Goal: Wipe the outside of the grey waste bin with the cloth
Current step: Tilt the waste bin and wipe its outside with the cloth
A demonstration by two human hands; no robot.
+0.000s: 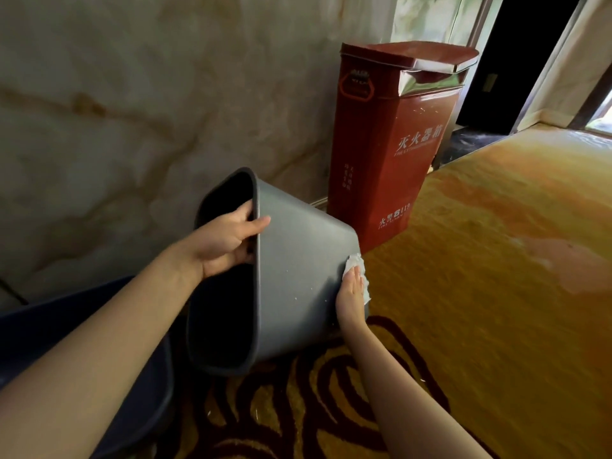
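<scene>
The grey waste bin (pixel 298 266) is tipped on its side above the carpet, its dark opening facing me and to the left. My left hand (pixel 225 246) grips the bin's upper rim, thumb on the outer wall and fingers inside. My right hand (pixel 351 296) lies flat against the bin's base end at the right, pressing a crumpled white cloth (pixel 359 270) onto it. The cloth sticks out above and beside my fingers. A few white specks dot the bin's outer wall.
A red fire-extinguisher box (pixel 394 144) stands just behind the bin against the marbled wall (pixel 116 111). A dark blue round container (pixel 109 359) sits at my lower left. Orange patterned carpet (pixel 496 260) stretches to the right toward a dark doorway (pixel 516 61).
</scene>
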